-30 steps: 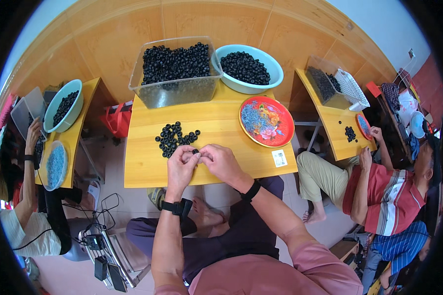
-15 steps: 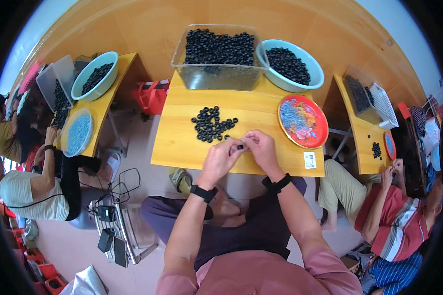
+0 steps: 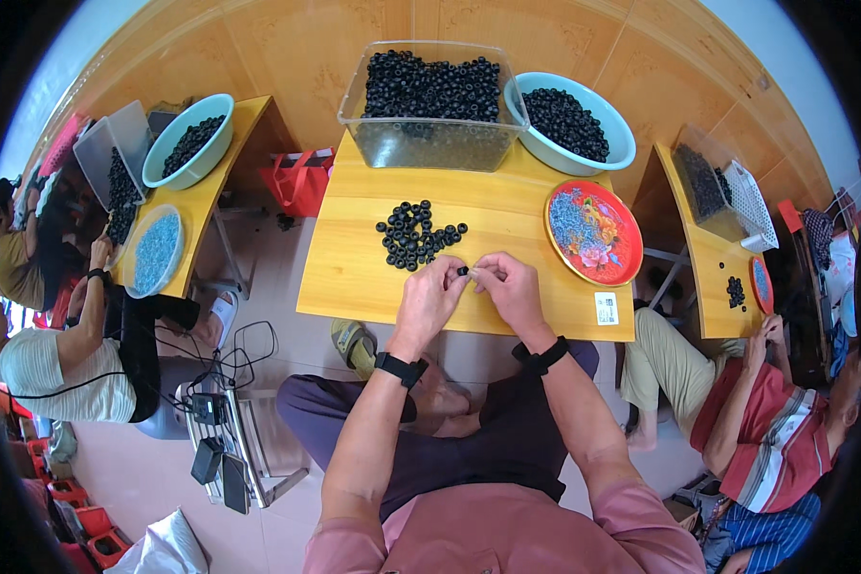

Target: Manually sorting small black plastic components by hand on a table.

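My left hand (image 3: pixel 432 296) and my right hand (image 3: pixel 509 289) meet over the near edge of a small wooden table (image 3: pixel 354 268). Between the fingertips of both hands sits one small black ring (image 3: pixel 462 272). Which hand also grips a thin piece against it I cannot tell. Just beyond my hands lies a loose pile of black rings (image 3: pixel 413 233) on the tabletop. Both wrists wear dark bands.
A clear tub (image 3: pixel 427 105) and a light blue bowl (image 3: pixel 572 121), both full of black rings, stand at the table's far edge. A red patterned plate (image 3: pixel 592 231) lies at the right. Other people sit at similar tables to the left and right.
The view has swung so the table sits more to the centre. My hands stay together at the near edge, still working one black ring between the fingertips.
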Demonstrator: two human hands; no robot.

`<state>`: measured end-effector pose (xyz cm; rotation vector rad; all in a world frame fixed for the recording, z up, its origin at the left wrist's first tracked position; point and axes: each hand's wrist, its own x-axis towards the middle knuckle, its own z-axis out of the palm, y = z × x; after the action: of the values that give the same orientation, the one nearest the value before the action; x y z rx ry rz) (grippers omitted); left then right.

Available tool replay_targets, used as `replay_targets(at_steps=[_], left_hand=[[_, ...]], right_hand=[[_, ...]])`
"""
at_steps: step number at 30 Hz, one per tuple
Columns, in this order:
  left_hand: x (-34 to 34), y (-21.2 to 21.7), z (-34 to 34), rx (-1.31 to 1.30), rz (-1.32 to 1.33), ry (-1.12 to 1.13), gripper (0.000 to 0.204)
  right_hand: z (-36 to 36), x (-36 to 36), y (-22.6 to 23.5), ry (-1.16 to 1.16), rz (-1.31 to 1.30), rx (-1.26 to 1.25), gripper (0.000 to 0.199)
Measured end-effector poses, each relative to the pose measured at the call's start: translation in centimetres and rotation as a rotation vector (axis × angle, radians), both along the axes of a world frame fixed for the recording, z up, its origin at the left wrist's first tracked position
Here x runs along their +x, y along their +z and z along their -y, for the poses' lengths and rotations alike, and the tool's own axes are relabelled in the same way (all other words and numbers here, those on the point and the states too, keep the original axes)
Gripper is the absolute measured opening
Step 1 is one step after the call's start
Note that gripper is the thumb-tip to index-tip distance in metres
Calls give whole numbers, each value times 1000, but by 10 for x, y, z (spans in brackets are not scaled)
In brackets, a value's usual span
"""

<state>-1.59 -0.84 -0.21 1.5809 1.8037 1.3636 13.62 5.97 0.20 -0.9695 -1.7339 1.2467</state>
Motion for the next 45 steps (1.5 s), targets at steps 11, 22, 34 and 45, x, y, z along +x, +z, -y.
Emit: replay_targets(at_steps=[11,22,34,45], left_hand=[[1,6,2,-8,64,-30,20],[-3,9,4,-28,181,-42,22],[-9,2,-1,291,572,248,21],[-8,0,2,201,464,244,20]], right_hand=[[10,-3,10,-73,164,597,8],[12,-5,16,-57,182,492,11],[-31,-22,47,149,462,548,13],[-34,-43,31,223,619,625,13]])
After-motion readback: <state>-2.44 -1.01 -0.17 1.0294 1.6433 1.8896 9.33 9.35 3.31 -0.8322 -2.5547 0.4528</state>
